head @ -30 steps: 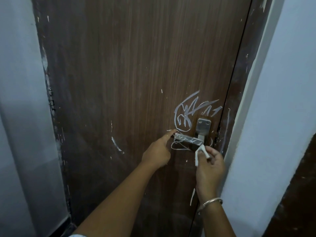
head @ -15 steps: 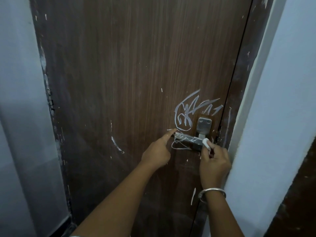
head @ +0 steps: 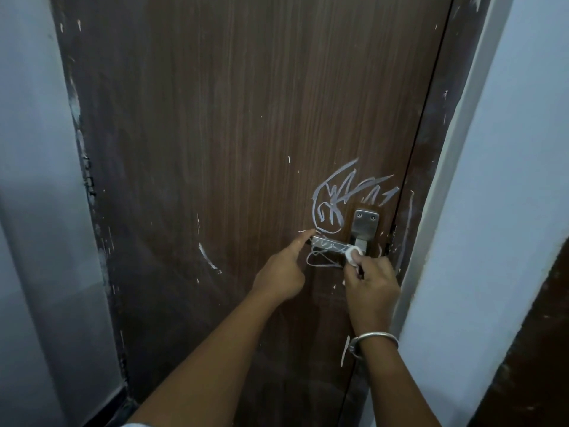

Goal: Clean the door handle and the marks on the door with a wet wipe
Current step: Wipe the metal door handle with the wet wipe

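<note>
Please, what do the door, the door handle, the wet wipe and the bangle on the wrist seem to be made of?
Door: probably wood or a wood-look laminate, matte brown; vertical grain lines show. Door handle: metal, likely brushed steel, grey and dull-shiny, with two screws in its plate. Wet wipe: soft white fabric-like sheet, bunched up. Bangle: silvery polished metal; it catches light.

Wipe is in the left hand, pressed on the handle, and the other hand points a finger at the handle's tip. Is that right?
Not quite. The head view shows the wipe in the right hand, not the left, pressed on the handle. The left hand is the one pointing a finger at the handle's tip.
</note>
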`<state>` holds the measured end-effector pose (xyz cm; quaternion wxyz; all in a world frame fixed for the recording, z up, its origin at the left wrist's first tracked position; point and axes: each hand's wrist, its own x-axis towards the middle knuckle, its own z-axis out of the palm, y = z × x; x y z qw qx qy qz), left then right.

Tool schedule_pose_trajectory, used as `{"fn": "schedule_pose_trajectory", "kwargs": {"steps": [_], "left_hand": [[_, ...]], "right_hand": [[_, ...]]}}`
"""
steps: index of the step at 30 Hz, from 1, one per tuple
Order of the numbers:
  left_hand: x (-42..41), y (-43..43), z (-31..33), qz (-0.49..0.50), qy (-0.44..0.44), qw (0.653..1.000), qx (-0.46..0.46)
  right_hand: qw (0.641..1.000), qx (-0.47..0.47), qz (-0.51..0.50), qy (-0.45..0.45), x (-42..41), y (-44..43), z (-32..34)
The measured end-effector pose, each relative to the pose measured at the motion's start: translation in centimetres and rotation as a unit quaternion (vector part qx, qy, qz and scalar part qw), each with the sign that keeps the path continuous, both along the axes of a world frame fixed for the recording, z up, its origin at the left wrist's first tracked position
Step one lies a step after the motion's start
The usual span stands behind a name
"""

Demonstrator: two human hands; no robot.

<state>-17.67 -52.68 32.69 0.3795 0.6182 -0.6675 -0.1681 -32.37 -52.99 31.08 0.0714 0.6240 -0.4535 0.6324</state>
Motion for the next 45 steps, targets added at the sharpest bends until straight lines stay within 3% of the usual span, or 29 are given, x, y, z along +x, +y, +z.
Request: {"fn": "schedule_pose_trajectory", "kwargs": {"steps": [7,12,17,22,28,45], "left_hand": [[0.1,0.4,0.2,0.004,-0.026,1.0,0.002],[-0.2,0.4,0.1,0.003,-0.02,1.0,-0.009],[-0.2,0.6,0.2,0.01,-0.038,0.999,-0.006],[-0.2,0.6,0.2,0.012,-0.048,0.999,-0.004],[-0.3,0.7,0.2,0.016,-0.043,0.999,-0.001],[-0.2,0.8,0.1,-0.002,-0.049,0.999,0.004]], "right_hand": [[0.998,0.015,-0.014,-0.056,-0.3,0.3,-0.4],[0.999,0.025,0.02,-0.02,0.3,-0.1,-0.5],[0.998,0.018,0.019,-0.063,0.1,-0.5,-0.3],[0.999,0.02,0.037,-0.03,0.7,-0.4,-0.2],[0.997,0.018,0.04,-0.069,0.0,-0.4,-0.3],[0.997,0.025,0.055,-0.04,0.4,-0.6,-0.6]]}}
